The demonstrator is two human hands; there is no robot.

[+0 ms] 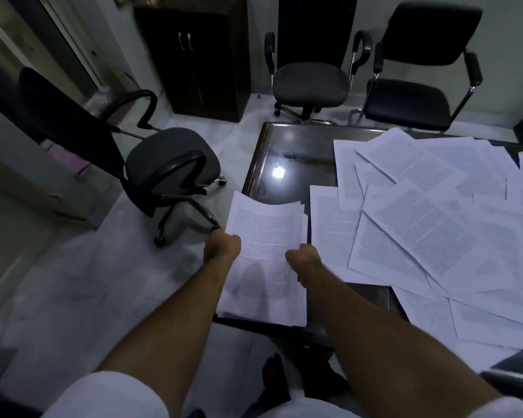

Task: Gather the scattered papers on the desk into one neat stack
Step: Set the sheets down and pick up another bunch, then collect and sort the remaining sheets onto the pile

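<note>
Both hands are gripping a gathered stack of papers (264, 254) over the desk's (287, 146) near-left corner: the left hand (222, 245) is pinching its left edge, the right hand (303, 258) its right edge. More loose sheets (435, 224) are lying overlapped across the desk to the right

Bare desk corner (287, 152) beyond loose sheets (435, 224) blanketing the right.

An office: swivel chairs (310, 82) with armrests, a dark cabinet (194, 55), and printed papers (429, 224) spread over a glass-topped table (287, 155).
</note>
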